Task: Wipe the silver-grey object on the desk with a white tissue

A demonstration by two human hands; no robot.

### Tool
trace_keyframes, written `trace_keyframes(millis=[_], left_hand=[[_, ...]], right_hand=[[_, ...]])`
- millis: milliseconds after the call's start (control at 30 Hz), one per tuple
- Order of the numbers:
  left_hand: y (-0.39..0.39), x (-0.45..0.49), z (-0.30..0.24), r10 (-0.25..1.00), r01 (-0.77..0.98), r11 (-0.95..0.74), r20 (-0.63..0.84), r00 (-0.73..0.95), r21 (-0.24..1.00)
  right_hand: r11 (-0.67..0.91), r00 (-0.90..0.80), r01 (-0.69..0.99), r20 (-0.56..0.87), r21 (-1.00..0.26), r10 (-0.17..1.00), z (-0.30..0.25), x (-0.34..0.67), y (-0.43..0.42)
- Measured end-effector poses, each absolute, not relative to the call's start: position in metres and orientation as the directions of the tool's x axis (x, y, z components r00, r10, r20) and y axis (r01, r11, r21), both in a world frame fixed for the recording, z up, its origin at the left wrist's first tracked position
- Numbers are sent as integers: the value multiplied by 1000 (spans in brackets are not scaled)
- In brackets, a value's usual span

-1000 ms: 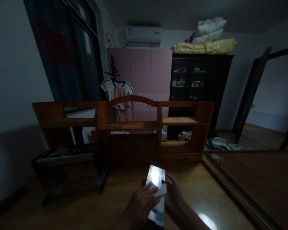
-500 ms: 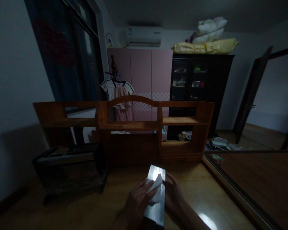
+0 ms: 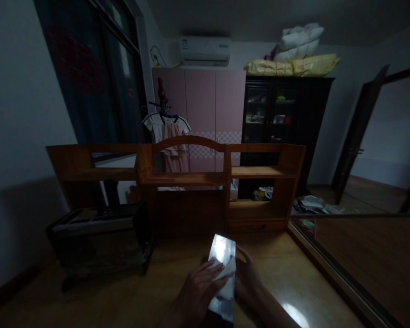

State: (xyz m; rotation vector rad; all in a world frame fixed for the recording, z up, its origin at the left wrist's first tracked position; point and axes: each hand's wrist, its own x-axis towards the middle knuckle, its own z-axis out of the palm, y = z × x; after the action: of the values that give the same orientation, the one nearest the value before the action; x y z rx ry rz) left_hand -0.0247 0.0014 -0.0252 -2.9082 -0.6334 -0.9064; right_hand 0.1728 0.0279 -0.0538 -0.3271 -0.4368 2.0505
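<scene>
A long, shiny silver box-like object [image 3: 222, 247] stretches away from me at the bottom centre, its exact kind unclear. My left hand [image 3: 198, 286] presses a crumpled white cloth or tissue [image 3: 228, 269] flat against its upper face, with the fingers closed over the cloth. Along the right side of the box, my right hand [image 3: 248, 275] grips its edge; some of those fingers are hidden behind it. Bright light reflects off the far end of the silver face. The near end is dark and partly cut off by the frame.
Beyond my hands stands a wooden shelf unit [image 3: 184, 179]. On the left is a dark box-shaped appliance [image 3: 99, 241] on the wooden floor [image 3: 276, 259]. A raised rail [image 3: 323, 269] runs along the right. Pink wardrobe [image 3: 201, 100] and black cabinet [image 3: 310, 114] are at the back.
My left hand has slid the cloth slightly down the silver face towards me, and the cloth's raised tip now leans right. My right hand and the box stay nearly in place.
</scene>
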Motion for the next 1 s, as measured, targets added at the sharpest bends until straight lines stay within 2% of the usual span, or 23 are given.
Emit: trace_keyframes(millis=[200,500,567,700,800,900,1000], left_hand=[[2,-26,-28,408,432,-897,557,723,95],[3,-28,-25,607,532,-793,470,641,297],[2,-29,-23,604,542,-794,452,657,275],[0,-29,-24,518,469,-855,428,741,222],[2,-26,-29,541,444,-840,415,732,312],[4,-24,-34,615,457,-783,417,669,422],[6,-25,-38,677,486,-729,404,615,481]], right_hand=[[-465,-488,-790,-49,-400,871,-54,172,30],[-457,-470,-789,-76,-410,879,-59,172,31],[-464,-472,-777,-93,-425,877,-61,173,32],[-464,-485,-771,-69,-435,872,-60,174,34],[-478,-497,-776,-68,-411,865,-60,174,34],[-476,-488,-784,-79,-399,869,-60,173,34],[-476,-492,-779,-71,-408,867,-61,172,34]])
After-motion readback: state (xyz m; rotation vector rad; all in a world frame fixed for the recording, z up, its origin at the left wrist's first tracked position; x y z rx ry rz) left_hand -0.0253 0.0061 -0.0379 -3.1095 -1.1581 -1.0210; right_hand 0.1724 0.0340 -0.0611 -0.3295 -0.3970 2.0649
